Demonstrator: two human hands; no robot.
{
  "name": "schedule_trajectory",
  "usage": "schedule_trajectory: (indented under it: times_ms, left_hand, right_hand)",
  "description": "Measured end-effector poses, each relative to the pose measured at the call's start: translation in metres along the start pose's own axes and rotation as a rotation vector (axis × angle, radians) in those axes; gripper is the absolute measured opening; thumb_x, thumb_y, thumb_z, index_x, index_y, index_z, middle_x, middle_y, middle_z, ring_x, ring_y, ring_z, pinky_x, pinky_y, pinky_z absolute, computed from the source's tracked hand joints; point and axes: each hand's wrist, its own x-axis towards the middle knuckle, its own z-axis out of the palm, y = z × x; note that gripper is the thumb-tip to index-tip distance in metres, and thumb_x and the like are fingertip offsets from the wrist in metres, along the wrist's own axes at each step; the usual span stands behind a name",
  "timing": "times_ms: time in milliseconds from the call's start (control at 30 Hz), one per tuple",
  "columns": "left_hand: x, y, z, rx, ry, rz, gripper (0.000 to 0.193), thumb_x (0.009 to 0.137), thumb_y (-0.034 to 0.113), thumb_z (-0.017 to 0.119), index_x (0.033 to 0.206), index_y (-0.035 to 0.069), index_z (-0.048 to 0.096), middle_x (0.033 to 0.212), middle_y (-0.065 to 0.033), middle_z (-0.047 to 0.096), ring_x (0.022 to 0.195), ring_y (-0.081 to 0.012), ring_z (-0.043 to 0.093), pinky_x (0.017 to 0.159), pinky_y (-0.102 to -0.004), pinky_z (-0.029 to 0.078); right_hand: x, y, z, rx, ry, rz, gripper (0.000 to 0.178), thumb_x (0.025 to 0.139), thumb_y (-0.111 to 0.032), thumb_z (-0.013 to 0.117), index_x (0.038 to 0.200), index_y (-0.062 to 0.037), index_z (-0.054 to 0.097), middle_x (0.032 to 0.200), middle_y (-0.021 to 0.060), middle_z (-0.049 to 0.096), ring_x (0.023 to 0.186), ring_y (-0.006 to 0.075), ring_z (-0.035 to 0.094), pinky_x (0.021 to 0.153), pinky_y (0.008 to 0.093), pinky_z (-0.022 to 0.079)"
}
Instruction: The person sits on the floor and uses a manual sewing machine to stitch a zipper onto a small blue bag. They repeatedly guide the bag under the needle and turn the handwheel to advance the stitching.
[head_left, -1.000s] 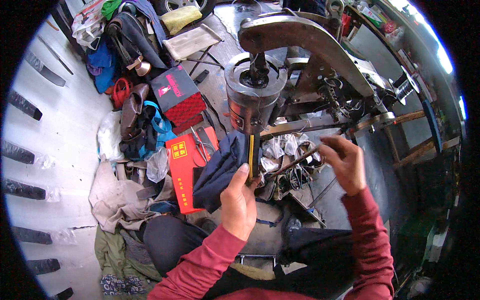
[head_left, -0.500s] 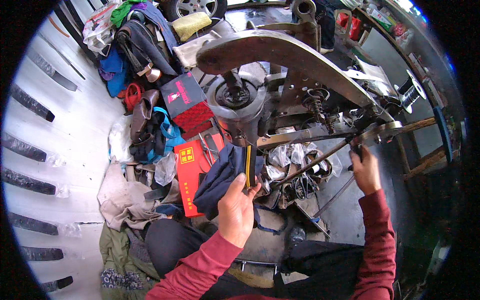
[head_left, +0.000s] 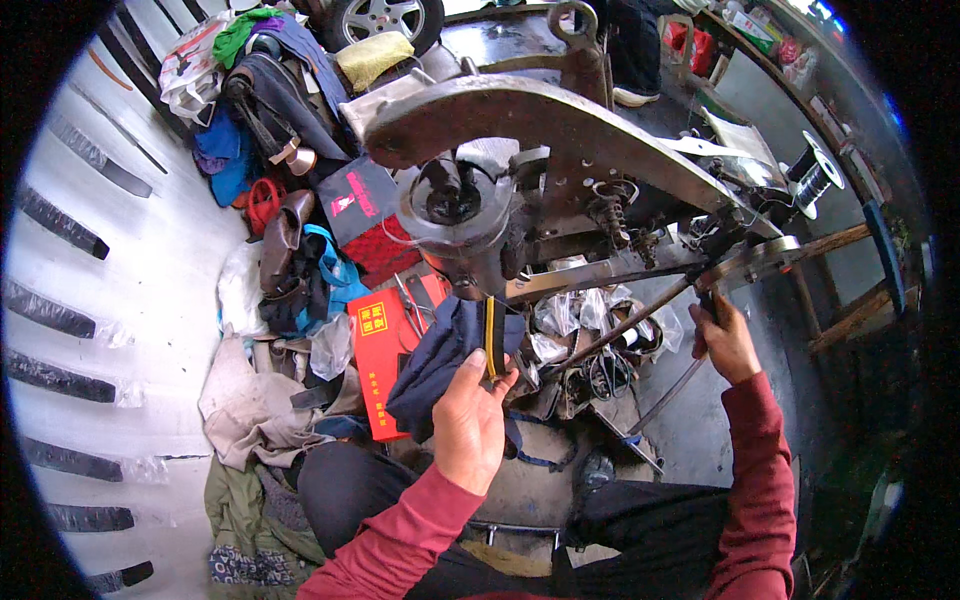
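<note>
In my left hand [head_left: 468, 425] I pinch the edge of a dark navy cloth [head_left: 430, 370], thumb on top. Along that edge runs a black strip with a yellow line [head_left: 491, 338], perhaps a zipper. The strip's far end lies beneath the round metal head [head_left: 455, 225] of a hand-cranked sewing machine [head_left: 540, 115]; the needle is hidden from me. On the right, my right hand [head_left: 732, 345] is closed round the dark crank handle [head_left: 703, 328] below the machine's wheel [head_left: 752, 264]. The rest of the cloth hangs in folds left of the strip.
A red box [head_left: 375, 365] with scissors [head_left: 411, 305] on it lies left of the cloth. Behind it stands a grey-and-red box [head_left: 358, 215]. Clothes and bags are heaped at the left. A thread spool [head_left: 815, 178] sits at the machine's right end.
The machine appears slightly further left, while the cloth stays under its head in my left hand. My right hand has shifted slightly with the crank handle, which shows more now.
</note>
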Motion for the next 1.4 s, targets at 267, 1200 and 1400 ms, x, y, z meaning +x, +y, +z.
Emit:
schedule_trajectory:
  times_ms: [267,1200,1400]
  left_hand:
    - [0.002,0.005,0.002,-0.005,-0.016,-0.003,0.01,0.095,0.018,0.067,0.099,0.009,0.067,0.101,-0.004,0.069,0.102,-0.0194,0.064,0.099,-0.0458,0.046]
    - [0.006,0.002,0.005,-0.004,-0.024,0.006,0.011,0.094,0.018,0.068,0.101,0.009,0.066,0.101,-0.0037,0.067,0.1,-0.0187,0.063,0.097,-0.0465,0.046]
    - [0.008,0.005,0.008,0.01,-0.042,-0.009,0.012,0.095,0.019,0.067,0.102,0.009,0.065,0.101,-0.0023,0.066,0.1,-0.0186,0.062,0.099,-0.0471,0.045]
  right_hand:
    - [0.023,-0.013,-0.039,-0.57,0.634,-0.291,0.026,0.094,-0.01,0.061,0.119,-0.002,0.059,0.085,0.0037,0.063,0.07,0.0161,0.057,0.066,0.0325,0.05]
    - [0.013,0.013,-0.017,-0.1,-0.035,0.143,0.029,0.093,-0.01,0.065,0.12,-0.0003,0.061,0.077,0.0024,0.061,0.066,0.0136,0.059,0.056,0.0321,0.049]
    - [0.018,-0.009,-0.07,-0.488,0.761,-0.338,0.015,0.094,-0.006,0.056,0.107,-0.0006,0.06,0.079,0.0102,0.061,0.067,0.0203,0.055,0.064,0.0341,0.048]
